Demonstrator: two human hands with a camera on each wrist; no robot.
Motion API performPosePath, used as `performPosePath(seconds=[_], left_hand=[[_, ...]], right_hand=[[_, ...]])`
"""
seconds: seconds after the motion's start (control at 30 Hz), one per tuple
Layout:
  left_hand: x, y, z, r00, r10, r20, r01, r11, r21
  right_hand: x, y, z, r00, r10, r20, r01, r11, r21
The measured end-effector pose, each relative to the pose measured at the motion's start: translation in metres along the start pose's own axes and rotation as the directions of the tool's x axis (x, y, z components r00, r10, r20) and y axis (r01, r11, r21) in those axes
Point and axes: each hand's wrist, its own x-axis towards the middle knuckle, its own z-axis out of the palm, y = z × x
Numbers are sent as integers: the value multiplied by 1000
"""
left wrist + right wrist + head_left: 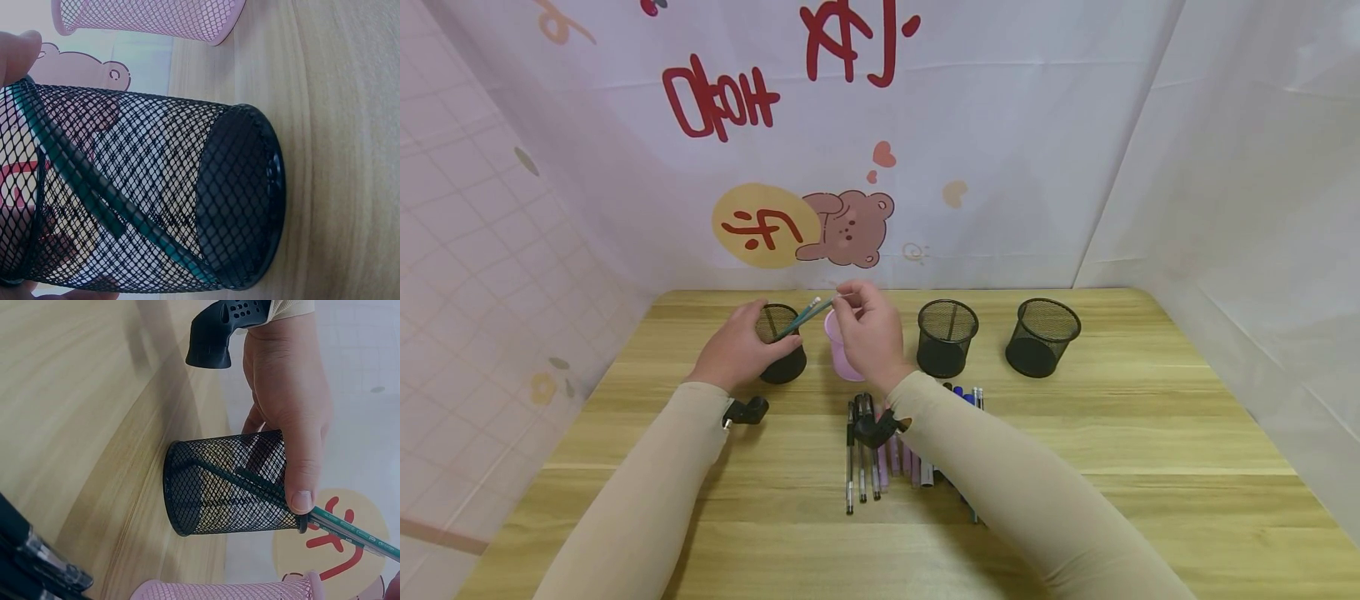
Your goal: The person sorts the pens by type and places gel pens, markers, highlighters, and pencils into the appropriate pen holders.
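Note:
My left hand [741, 348] grips the rim of the leftmost black mesh pen holder [787, 368], which stands upright on the table. Two green pencils [805, 317] lean in this holder; through the mesh in the left wrist view, one pencil [159, 237] reaches down to the base and the other ends higher up. The left thumb [303, 481] lies at the rim beside the pencils. Above the pink mesh holder [844, 360], my right hand [872, 333] pinches the upper end of one pencil. Its fingertips partly hide that end.
Two more black mesh holders [943, 354] [1033, 354] stand to the right along the back. Several black pens [862, 467], pink pens [906, 462] and blue-capped markers [967, 398] lie mid-table, partly under the right forearm. A printed cloth [1000, 125] hangs behind.

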Motion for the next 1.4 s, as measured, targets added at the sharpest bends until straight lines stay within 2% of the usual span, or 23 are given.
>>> performPosePath(seconds=[0.3,1.1,1.4], left_hand=[[0,1,0,1000,-3,2,3,1000,2],[-1,3,0,1000,-1,-5,0,1000,-10],[-1,3,-1,1000,-4,2,4,1000,-2]], right_hand=[[-1,2,0,1000,-15,17,16,1000,-14],[-5,1,0,999,28,30,-28,999,-27],[-7,-7,-16,989,70,133,-63,996,-58]])
